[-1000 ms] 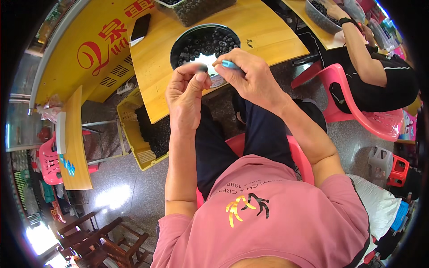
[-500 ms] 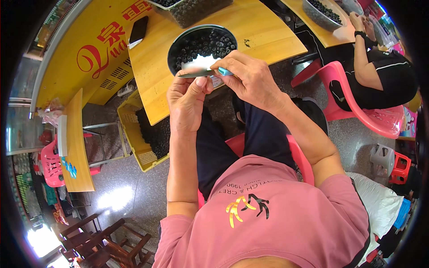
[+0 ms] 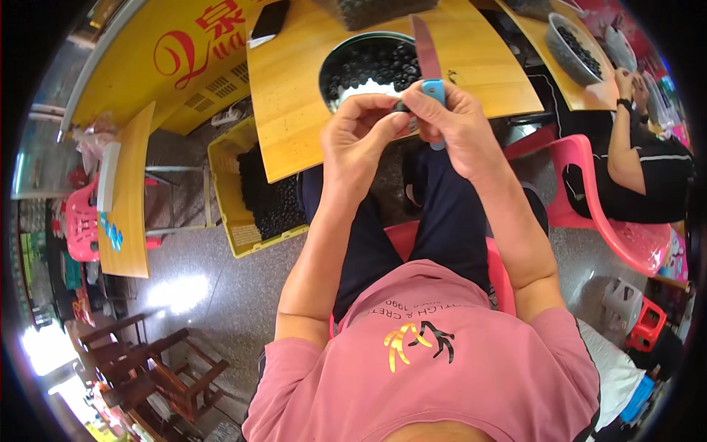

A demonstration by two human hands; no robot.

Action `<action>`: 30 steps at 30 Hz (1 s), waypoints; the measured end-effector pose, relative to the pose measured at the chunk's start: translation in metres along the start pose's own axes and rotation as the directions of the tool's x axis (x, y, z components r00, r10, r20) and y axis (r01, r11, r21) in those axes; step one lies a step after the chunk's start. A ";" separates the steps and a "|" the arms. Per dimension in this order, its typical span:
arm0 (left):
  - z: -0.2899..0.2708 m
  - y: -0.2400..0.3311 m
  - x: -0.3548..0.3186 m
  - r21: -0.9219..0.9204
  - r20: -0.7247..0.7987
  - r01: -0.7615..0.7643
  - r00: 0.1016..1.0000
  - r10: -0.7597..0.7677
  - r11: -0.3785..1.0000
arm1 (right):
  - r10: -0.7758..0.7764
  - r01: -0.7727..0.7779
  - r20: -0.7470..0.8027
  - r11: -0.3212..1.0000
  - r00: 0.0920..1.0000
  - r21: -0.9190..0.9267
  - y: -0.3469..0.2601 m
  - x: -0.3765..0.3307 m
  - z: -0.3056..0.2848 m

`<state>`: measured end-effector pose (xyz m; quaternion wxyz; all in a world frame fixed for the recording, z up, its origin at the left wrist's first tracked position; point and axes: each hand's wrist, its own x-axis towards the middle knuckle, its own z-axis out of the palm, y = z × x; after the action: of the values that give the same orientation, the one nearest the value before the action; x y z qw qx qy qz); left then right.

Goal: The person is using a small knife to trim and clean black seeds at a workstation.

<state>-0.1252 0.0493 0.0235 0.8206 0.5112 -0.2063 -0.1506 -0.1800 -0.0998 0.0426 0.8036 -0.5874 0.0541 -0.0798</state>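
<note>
My left hand [image 3: 352, 144] is closed in a pinch on a small dark round piece [image 3: 401, 107], mostly hidden by the fingertips. My right hand [image 3: 458, 131] grips a small knife [image 3: 425, 51] with a light blue handle, its blade pointing up and away from me. The right thumb and fingertips meet the left fingertips at the dark piece. Just beyond both hands, on the wooden table [image 3: 287, 125], stands a round bowl [image 3: 322, 81] with a dark rim. It holds many small dark round pieces [image 3: 379, 62] and shows a white bottom at its near side.
Beside my left leg, a yellow crate [image 3: 228, 221] of dark pieces sits on the floor. A clear tub [image 3: 379, 9] and a phone [image 3: 270, 18] lie farther back on the table. To the right, another person [image 3: 630, 158] sits on a pink chair [image 3: 582, 177] near a bowl [image 3: 563, 55].
The knife has swung from lying level across the left fingers to pointing upward. The hands have come together around the small dark piece, and the view has shifted left.
</note>
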 end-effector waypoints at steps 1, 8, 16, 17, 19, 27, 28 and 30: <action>-0.002 0.001 0.001 -0.017 0.028 0.026 0.999 -0.026 0.999 | 0.036 -0.037 0.012 0.998 0.999 0.055 -0.001 0.001 0.001; -0.015 0.019 0.007 0.018 0.210 -0.016 0.978 0.012 1.000 | 0.116 -0.116 0.040 0.993 0.992 -0.012 0.006 0.010 -0.002; -0.138 0.053 0.026 0.802 -0.216 -0.142 0.836 0.504 0.580 | -0.009 0.002 -0.163 0.999 0.987 -0.042 0.006 0.008 -0.052; -0.148 0.058 0.024 0.918 -0.210 0.012 0.861 0.462 0.396 | -0.023 0.011 -0.190 0.998 0.982 -0.065 0.006 0.007 -0.057; -0.154 0.060 0.026 0.956 -0.183 0.045 0.863 0.470 0.289 | -0.031 0.020 -0.217 0.998 0.976 -0.054 0.011 0.007 -0.062; -0.070 0.058 0.081 0.843 0.392 -0.429 0.903 0.175 0.326 | -0.032 0.010 -0.260 0.996 0.965 -0.084 0.036 0.008 -0.063; -0.063 0.052 0.092 0.828 0.440 -0.447 0.892 0.103 0.339 | -0.038 0.016 -0.267 0.996 0.963 -0.084 0.036 0.007 -0.062; -0.062 0.027 0.116 0.859 0.460 -0.447 0.888 0.004 0.250 | -0.049 0.021 -0.245 0.993 0.968 -0.115 0.037 0.006 -0.060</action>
<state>0.0071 0.0555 0.0449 0.3103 0.8224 -0.4757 0.0323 -0.1821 -0.1462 -0.0113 0.7549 -0.6178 0.1478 -0.1635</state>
